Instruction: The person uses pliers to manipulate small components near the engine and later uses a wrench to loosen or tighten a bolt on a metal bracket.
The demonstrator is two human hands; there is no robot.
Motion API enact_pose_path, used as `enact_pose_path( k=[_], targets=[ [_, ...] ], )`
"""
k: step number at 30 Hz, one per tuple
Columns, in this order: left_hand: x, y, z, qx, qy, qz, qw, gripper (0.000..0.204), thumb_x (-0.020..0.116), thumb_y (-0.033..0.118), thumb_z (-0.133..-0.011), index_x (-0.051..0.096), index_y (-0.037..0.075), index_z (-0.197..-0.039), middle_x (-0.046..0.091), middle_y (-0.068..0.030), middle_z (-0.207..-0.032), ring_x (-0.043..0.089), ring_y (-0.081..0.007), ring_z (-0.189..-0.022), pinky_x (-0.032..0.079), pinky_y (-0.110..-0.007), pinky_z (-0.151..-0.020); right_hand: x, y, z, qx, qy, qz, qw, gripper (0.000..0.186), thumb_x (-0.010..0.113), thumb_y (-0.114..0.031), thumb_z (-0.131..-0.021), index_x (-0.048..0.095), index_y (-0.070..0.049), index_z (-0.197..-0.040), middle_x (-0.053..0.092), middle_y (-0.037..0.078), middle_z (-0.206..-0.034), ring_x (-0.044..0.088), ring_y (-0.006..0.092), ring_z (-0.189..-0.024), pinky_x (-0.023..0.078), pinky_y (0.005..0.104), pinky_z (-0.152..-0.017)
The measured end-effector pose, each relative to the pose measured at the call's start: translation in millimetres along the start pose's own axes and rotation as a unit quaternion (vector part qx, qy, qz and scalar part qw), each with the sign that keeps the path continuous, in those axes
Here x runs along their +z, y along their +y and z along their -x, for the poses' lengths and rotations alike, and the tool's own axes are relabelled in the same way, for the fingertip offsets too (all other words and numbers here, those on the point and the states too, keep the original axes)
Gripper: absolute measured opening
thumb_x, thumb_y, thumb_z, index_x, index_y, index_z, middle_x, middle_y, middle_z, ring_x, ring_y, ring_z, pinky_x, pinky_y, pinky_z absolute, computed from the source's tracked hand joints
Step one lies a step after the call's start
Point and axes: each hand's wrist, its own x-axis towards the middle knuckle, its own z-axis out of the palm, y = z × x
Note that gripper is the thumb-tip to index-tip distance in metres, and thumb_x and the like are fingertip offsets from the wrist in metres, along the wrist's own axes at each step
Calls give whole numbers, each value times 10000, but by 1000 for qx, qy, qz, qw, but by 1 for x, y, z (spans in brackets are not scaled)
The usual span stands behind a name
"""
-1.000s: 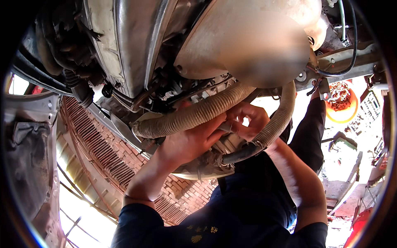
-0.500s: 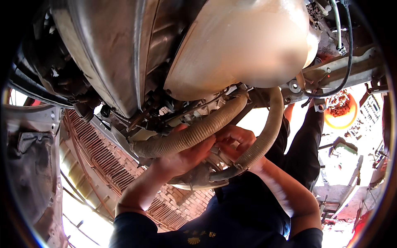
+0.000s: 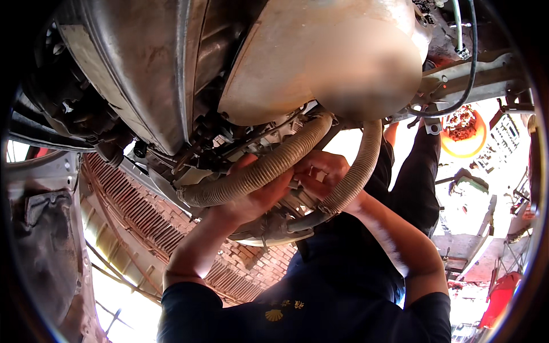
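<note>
While a ribbed hose (image 3: pixel 264 172), at nine o'clock from the right hand (image 3: pixel 330 164), partly hid the left hand (image 3: pixel 260 199), a second hose (image 3: pixel 366 157) curved past at three o'clock. Whether either grip was clamped, I could not tell.

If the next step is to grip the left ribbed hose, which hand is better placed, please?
The left hand, probably: it lies behind the left ribbed hose and shows on both sides of it. The right hand is close too, but the right ribbed hose crosses in front of its wrist.
</note>
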Motion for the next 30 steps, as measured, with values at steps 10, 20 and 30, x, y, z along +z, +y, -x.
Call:
enact_pose_path(
  k=[10, 20, 30],
  targets=[
    [-5, 2, -12, -1, -7, 33, 999, 420, 632, 494, -1016, 663, 230, -1341, 619, 3, -1179, 639, -114, -1067, 462, -409, -1130, 0, 6, 0, 19, 22, 14, 999, 135, 719, 32, -889, 745, 10, -1020, 746, 68, -894, 710, 139, -781, 583, 288, -703],
    [-26, 1, -15, -48, 43, 144, 988, 597, 774, 420, -909, 624, 172, -1431, 674, -116, -1291, 675, -277, -1149, 510, -461, -1061, 6, -12, -1, -96, 47, 152, 983, 165, 664, 6, -857, 705, -6, -1016, 675, 108, -891, 692, 216, -777, 561, 340, -689],
    [-52, 9, 1, -70, 134, 290, 945, 653, 851, 195, -857, 608, 11, -1435, 641, -216, -1401, 613, -405, -1301, 483, -479, -1106, -1, -13, -23, -314, 144, 314, 884, 331, 722, 91, -712, 683, -52, -1007, 675, 112, -947, 671, 347, -901, 519, 457, -820]
  ],
)
